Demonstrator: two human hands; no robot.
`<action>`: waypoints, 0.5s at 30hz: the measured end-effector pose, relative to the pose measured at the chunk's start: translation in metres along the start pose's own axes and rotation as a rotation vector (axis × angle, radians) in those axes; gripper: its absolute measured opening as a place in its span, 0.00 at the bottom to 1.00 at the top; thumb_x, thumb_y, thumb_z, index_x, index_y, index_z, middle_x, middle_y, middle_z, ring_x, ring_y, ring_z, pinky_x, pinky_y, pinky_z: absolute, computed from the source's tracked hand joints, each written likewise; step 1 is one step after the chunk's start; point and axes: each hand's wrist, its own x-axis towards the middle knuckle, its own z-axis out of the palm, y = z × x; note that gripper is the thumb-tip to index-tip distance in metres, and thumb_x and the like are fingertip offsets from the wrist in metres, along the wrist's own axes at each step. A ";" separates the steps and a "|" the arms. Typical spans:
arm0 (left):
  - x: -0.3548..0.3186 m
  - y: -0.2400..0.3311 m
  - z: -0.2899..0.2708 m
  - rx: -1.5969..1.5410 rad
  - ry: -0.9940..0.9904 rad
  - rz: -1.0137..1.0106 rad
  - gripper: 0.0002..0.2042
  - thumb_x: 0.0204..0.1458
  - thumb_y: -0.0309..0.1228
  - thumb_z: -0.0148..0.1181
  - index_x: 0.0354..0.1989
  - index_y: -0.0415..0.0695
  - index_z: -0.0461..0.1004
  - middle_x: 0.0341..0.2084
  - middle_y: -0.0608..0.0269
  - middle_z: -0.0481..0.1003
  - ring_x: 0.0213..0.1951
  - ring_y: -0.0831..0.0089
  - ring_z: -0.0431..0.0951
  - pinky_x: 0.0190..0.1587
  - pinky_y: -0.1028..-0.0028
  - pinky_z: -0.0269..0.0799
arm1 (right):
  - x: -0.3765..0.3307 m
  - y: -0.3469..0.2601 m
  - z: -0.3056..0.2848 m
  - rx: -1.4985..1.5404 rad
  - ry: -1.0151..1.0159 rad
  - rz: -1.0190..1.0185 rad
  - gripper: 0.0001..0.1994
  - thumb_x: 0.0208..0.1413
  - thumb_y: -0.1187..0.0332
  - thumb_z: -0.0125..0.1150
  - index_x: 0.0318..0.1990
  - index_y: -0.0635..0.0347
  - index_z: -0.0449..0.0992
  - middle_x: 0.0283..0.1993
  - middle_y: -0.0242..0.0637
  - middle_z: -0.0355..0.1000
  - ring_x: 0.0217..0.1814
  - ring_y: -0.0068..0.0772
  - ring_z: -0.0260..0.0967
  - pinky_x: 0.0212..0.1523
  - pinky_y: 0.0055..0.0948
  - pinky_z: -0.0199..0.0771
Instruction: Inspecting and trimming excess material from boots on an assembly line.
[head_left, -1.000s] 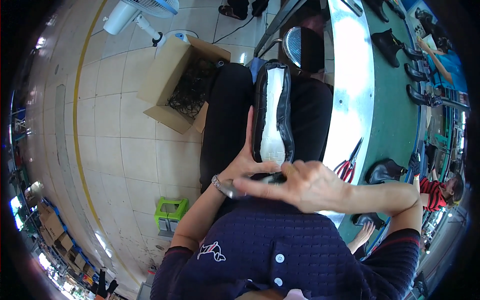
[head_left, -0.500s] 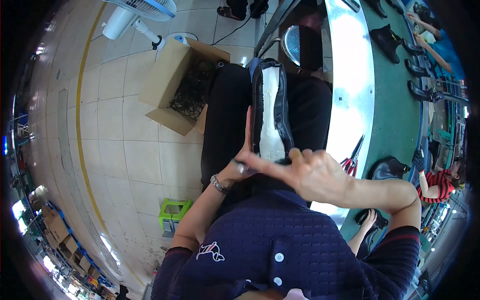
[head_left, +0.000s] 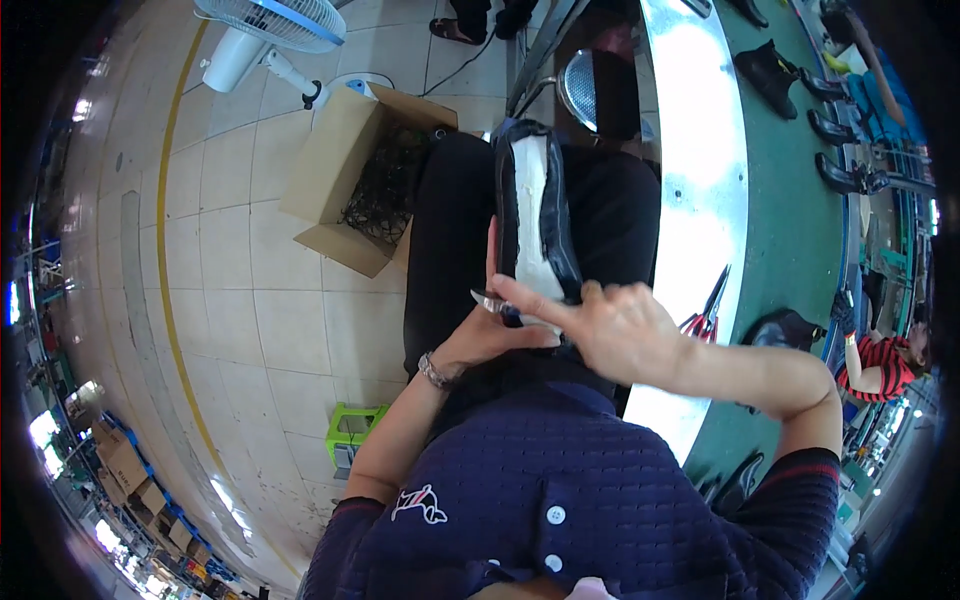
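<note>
Sole up on my lap, between my knees, lies a black shoe [head_left: 530,190] with a pale strip down the middle of its underside. My left hand [head_left: 485,338] is closed round the side and near end of the shoe, its thumb across that end. My right hand [head_left: 622,325] is closed, index finger stretched out, on a small curved metal blade [head_left: 487,300] that looks like a knife. The blade's tip points left, at the shoe's near left edge. Its handle is hidden in my palm.
To my right runs a shiny metal ledge [head_left: 700,170] with red-handled pliers [head_left: 703,320], beside a green belt [head_left: 790,240] bearing several black shoes. At left stand an open carton [head_left: 335,180] of dark scraps, a fan [head_left: 270,25] and a green stool [head_left: 345,425]. Co-workers sit across the belt.
My right hand has shifted slightly up and left, and the blade shows more clearly. My left thumb now lies over the shoe's near end. A co-worker's hand at lower right has gone.
</note>
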 end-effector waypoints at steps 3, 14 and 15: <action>0.006 0.000 0.002 0.316 0.116 0.409 0.67 0.38 0.26 0.77 0.72 0.55 0.19 0.69 0.57 0.47 0.64 0.71 0.58 0.63 0.65 0.61 | -0.006 -0.024 -0.021 -0.080 -0.096 -0.147 0.33 0.60 0.71 0.47 0.73 0.39 0.48 0.19 0.40 0.70 0.16 0.27 0.71 0.14 0.25 0.71; -0.003 -0.011 0.003 0.252 0.160 0.291 0.63 0.43 0.24 0.74 0.72 0.51 0.19 0.64 0.56 0.60 0.60 0.70 0.65 0.63 0.68 0.62 | -0.012 -0.023 -0.017 0.015 0.069 -0.249 0.36 0.60 0.72 0.48 0.73 0.31 0.45 0.22 0.43 0.70 0.17 0.29 0.72 0.16 0.25 0.72; -0.004 -0.016 0.000 0.138 0.154 0.230 0.61 0.43 0.23 0.74 0.72 0.49 0.22 0.63 0.58 0.61 0.60 0.70 0.65 0.63 0.68 0.62 | -0.011 -0.020 -0.014 0.009 0.037 -0.194 0.36 0.60 0.72 0.48 0.73 0.31 0.45 0.22 0.43 0.70 0.17 0.29 0.72 0.16 0.25 0.73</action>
